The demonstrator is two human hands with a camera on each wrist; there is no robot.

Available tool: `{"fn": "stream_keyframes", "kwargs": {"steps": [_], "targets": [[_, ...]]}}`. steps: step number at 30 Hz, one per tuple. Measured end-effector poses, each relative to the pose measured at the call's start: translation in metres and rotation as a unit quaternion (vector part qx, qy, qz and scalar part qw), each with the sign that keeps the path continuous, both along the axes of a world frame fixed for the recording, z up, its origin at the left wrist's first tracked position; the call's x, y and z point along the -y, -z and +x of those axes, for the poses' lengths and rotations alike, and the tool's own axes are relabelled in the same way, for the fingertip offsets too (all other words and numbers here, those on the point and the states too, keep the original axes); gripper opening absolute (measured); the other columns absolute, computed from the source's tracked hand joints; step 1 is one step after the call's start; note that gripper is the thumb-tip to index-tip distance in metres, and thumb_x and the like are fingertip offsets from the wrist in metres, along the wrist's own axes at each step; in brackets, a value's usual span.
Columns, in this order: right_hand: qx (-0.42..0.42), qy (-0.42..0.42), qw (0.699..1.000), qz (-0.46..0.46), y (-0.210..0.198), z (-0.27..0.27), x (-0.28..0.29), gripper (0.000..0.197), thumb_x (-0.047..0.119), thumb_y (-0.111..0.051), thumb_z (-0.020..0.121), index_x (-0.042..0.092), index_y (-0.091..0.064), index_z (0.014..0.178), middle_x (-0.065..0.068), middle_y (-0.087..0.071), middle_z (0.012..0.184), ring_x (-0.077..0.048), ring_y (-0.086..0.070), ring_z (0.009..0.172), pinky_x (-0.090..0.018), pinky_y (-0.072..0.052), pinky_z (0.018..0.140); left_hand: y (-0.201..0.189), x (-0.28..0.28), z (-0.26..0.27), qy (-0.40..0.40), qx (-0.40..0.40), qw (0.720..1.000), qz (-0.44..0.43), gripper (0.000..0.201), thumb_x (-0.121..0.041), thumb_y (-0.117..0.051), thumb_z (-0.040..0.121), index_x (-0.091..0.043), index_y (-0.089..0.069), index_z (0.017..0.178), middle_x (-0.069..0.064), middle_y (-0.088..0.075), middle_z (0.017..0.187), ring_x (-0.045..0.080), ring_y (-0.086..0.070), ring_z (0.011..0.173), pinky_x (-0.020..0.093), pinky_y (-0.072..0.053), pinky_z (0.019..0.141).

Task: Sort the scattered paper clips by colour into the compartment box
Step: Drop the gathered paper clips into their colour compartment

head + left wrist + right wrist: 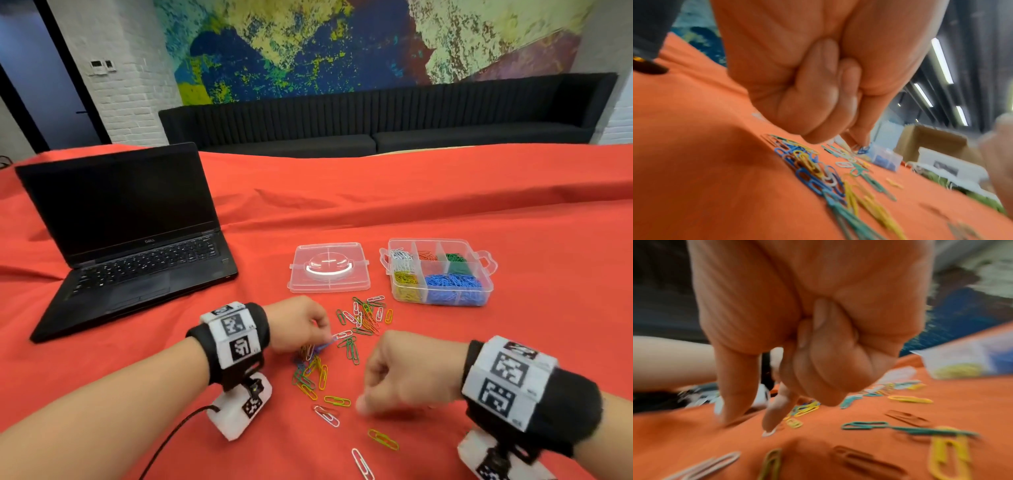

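Progress part-done: compartment box (pixel 488 286) at two o'clock on table (pixel 513 212) holds sorted colours, loose paper clips (pixel 359 320) remain centre; left hand (pixel 298 323) pinches blue clip (pixel 323 345), right hand (pixel 407 377) grip contents cannot be told.

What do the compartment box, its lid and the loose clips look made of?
Compartment box and lid: clear, glossy, hard-looking plastic; clips and cloth show through.
Loose paper clips: probably wire with a smooth coloured coating, judging by thin bent loops in green, yellow, white and blue.
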State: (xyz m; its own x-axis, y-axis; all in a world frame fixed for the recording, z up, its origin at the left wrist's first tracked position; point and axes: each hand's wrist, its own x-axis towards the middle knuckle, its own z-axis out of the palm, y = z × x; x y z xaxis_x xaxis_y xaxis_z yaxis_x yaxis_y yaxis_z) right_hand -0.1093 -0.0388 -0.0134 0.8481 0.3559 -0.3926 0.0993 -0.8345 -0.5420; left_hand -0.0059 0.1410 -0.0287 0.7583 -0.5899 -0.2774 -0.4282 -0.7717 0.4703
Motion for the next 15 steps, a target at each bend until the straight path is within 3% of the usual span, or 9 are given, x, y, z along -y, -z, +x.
{"fn": "stream_keyframes", "kwargs": {"steps": [3, 8, 10, 13, 15], "targets": [[0.035, -0.076, 0.994, -0.070, -0.001, -0.019, -0.024, 0.035, 0.047, -0.075, 0.072, 0.014, -0.072, 0.080, 0.006, -0.060, 0.061, -0.007, -0.053, 0.056, -0.022, -0.046, 0.061, 0.000, -0.010, -0.006, -0.096, -0.093, 0.986, -0.098, 0.017, -0.019, -0.063, 0.090, -0.018, -0.057, 0.074, -0.007, -0.039, 0.038, 0.006, -0.032, 0.030, 0.013, -0.028, 0.035], [0.084, -0.122, 0.977, -0.153, 0.004, -0.033, -0.043, 0.024, 0.032, -0.069, 0.076, 0.011, -0.072, 0.087, -0.004, -0.071, 0.083, -0.019, -0.060, 0.072, -0.026, -0.049, 0.068, 0.005, -0.020, -0.023, -0.149, -0.143, 0.956, -0.206, 0.019, -0.018, -0.065, 0.089, -0.017, -0.057, 0.071, -0.002, -0.034, 0.043, 0.007, -0.027, 0.032, 0.011, -0.023, 0.037], [0.086, -0.116, 0.977, -0.156, 0.004, -0.035, -0.044, 0.020, 0.027, -0.063, 0.077, 0.010, -0.070, 0.085, -0.005, -0.068, 0.079, -0.020, -0.057, 0.071, -0.025, -0.047, 0.067, 0.005, -0.023, -0.028, -0.170, -0.168, 0.938, -0.249, 0.020, -0.015, -0.063, 0.090, -0.016, -0.055, 0.072, -0.004, -0.032, 0.041, 0.006, -0.023, 0.031, 0.008, -0.020, 0.039], [0.040, -0.076, 0.989, -0.120, 0.008, -0.028, -0.035, 0.014, 0.029, -0.058, 0.076, 0.017, -0.063, 0.070, 0.000, -0.055, 0.062, -0.017, -0.051, 0.063, -0.026, -0.046, 0.062, 0.003, -0.028, -0.030, -0.205, -0.219, 0.905, -0.301, 0.022, -0.013, -0.059, 0.092, -0.016, -0.051, 0.072, -0.005, -0.028, 0.041, 0.005, -0.019, 0.031, 0.006, -0.016, 0.042], [-0.030, -0.009, 0.999, -0.010, 0.010, -0.020, -0.026, 0.015, 0.031, -0.057, 0.069, 0.018, -0.060, 0.063, -0.003, -0.051, 0.060, -0.017, -0.046, 0.052, -0.028, -0.044, 0.051, 0.003, -0.030, -0.030, -0.218, -0.223, 0.898, -0.309, 0.022, -0.012, -0.059, 0.092, -0.016, -0.050, 0.072, -0.005, -0.028, 0.041, 0.005, -0.019, 0.031, 0.006, -0.015, 0.042]]}}
